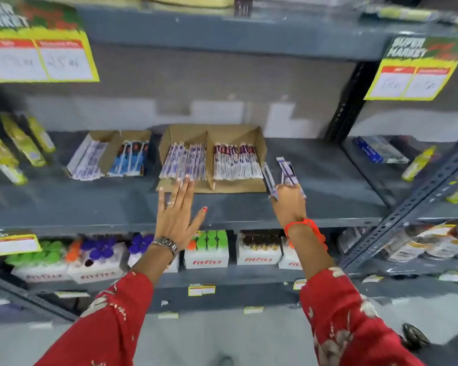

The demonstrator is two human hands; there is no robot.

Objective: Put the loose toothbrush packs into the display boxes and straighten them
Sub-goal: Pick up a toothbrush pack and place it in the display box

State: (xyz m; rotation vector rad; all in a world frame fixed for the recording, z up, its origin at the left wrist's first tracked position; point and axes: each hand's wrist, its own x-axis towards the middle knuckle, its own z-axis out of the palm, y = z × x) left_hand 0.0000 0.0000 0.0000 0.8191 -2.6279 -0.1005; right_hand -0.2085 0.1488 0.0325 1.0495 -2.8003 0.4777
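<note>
A brown cardboard display box [259, 143] with two compartments sits on the grey middle shelf [328, 196]. Its left compartment holds purple toothbrush packs [185, 161], its right one maroon packs [236, 161]. My left hand [176, 210] is spread flat, fingertips touching the front ends of the purple packs. Right of the box, my right hand [290, 202] grips loose purple toothbrush packs [284, 171] just above the shelf. A second, smaller display box [109, 151] to the left holds white-purple and blue packs.
Yellow-green packs [13, 149] hang at the far left and lie at the far right. The shelf below carries white boxes of coloured-cap tubes [206, 249]. Yellow price tags [37, 59] hang from the upper shelf. A slotted upright [418, 204] borders the right side.
</note>
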